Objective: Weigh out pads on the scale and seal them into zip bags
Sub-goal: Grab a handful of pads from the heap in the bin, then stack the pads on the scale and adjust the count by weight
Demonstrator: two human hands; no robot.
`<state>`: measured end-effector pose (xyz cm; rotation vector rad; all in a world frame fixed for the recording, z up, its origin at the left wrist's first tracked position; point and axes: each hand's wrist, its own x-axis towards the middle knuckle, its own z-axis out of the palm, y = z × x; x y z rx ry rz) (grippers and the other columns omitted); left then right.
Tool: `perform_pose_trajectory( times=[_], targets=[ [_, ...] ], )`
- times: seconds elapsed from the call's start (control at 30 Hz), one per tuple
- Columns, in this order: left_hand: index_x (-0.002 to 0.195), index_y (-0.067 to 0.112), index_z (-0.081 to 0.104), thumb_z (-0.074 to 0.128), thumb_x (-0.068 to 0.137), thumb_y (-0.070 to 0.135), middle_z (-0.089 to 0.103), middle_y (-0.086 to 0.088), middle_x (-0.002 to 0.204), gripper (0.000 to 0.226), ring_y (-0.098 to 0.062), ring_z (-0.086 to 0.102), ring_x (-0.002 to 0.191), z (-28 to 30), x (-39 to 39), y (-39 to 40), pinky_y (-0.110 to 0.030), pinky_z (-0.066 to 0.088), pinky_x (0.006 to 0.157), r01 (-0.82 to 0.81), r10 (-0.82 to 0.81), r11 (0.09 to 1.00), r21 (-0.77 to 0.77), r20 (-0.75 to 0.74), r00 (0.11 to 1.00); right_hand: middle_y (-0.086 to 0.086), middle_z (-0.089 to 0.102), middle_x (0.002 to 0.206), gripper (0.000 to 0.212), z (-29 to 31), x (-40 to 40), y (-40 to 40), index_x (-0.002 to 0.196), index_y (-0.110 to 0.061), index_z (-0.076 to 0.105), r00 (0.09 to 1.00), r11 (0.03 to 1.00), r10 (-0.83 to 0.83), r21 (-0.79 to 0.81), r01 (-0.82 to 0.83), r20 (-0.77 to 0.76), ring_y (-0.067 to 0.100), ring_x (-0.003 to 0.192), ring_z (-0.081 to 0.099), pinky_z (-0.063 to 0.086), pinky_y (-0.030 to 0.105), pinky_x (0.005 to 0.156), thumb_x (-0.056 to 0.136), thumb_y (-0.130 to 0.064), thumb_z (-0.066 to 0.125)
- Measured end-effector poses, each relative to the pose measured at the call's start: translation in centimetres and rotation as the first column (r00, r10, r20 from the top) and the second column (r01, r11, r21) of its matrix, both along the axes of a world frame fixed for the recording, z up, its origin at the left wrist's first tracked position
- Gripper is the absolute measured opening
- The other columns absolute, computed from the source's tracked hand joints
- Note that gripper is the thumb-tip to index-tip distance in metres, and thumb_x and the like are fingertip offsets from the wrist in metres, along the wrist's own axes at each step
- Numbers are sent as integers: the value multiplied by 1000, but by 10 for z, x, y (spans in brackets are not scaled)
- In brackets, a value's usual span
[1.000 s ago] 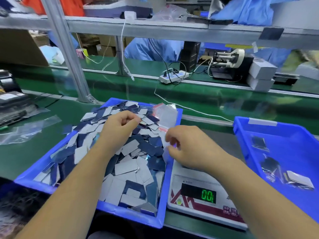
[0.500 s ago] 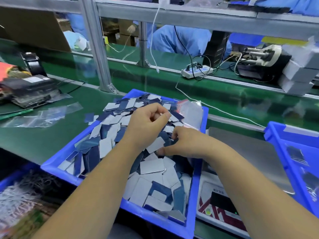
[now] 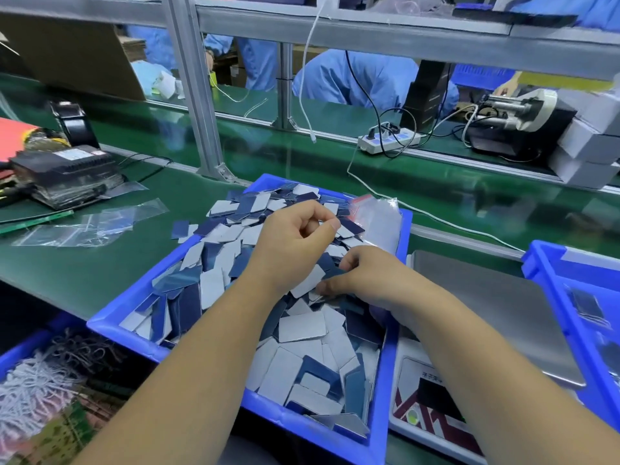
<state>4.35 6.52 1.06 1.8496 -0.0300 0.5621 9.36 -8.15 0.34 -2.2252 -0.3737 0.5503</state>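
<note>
Blue bin (image 3: pixel 141 317) heaped with pads (image 3: pixel 302 333); both hands dig in, left hand (image 3: pixel 295 243) curled, pinching a pad, right hand (image 3: pixel 365 280) pinching another. Scale (image 3: pixel 496 313) right of bin looks bare, bags (image 3: pixel 379 219) at bin's far corner — early going, I'd say.

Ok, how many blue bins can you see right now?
3: the pad bin under both hands, one at the right edge beyond the scale, and one lower left holding cords. Others may lie out of frame.

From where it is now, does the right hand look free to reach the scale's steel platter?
Probably yes. The right hand is down among the pads in the blue bin, and the scale's platter lies bare just to its right. Only the bin's low wall stands between them.
</note>
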Motion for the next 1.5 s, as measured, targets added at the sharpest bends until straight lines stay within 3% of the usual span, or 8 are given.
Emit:
perform_pose_trajectory(
  times=[0.2,0.33,0.47,0.63,0.97,1.23,1.4,1.5],
  targets=[
    [73,28,66,64,87,21,41,9,53,16,-6,37,51,1,0,0,-11,35,52,3,-3,1000,-28,-6,1000,-16,48,37,55,1,-7,5,69,-20,36,996,980,-18,197,35,-88,-3,32,48,29,9,33,67,-29,91],
    [73,29,66,65,89,17,41,12,52,20,-5,37,50,1,0,0,-10,35,52,7,-7,1000,-22,-11,1000,-10,44,59,59,-3,-9,11,71,-26,41,993,985,-116,127,119,-36,12,54,41,30,26,51,49,-49,91],
    [73,28,65,65,88,19,42,11,53,18,-6,37,51,1,0,0,-12,35,51,4,-4,999,-32,-5,1000,0,61,76,47,-6,-12,14,77,-20,52,987,976,-157,150,158,-20,18,64,51,38,31,60,57,-33,93],
    [76,19,67,65,91,14,41,5,55,16,-7,35,51,1,-1,3,-10,34,51,-10,10,999,-42,0,1000,5,70,72,41,-3,-14,9,89,-18,55,975,941,-212,257,222,-66,12,46,60,36,17,39,66,-11,89],
    [75,24,66,63,93,16,46,17,51,20,-1,41,50,-2,4,7,-9,34,49,-100,99,994,-41,-32,995,-5,67,79,29,26,-4,-14,90,-31,62,932,964,-204,227,139,298,18,64,62,42,23,51,72,-16,80],
    [110,47,61,64,79,45,61,18,110,31,7,59,91,-4,5,8,-4,43,73,1,-8,998,-62,-112,994,-21,67,79,28,43,7,-24,84,-33,64,849,871,-322,483,91,420,-2,60,56,47,17,51,74,-12,80],
    [122,44,55,75,78,39,68,14,119,49,-4,66,107,-10,5,8,-33,55,95,87,-95,995,-52,-190,977,-10,69,103,28,20,1,-13,94,-37,67,917,833,-258,551,51,304,23,97,67,57,47,83,80,-14,73],
    [101,47,57,75,76,29,71,7,107,36,-12,69,96,-8,6,9,-38,56,91,21,-17,1000,20,-181,983,-21,69,95,31,6,-4,-11,97,-43,66,967,869,-181,490,71,180,14,85,71,60,36,77,77,-21,75]
  ],
)
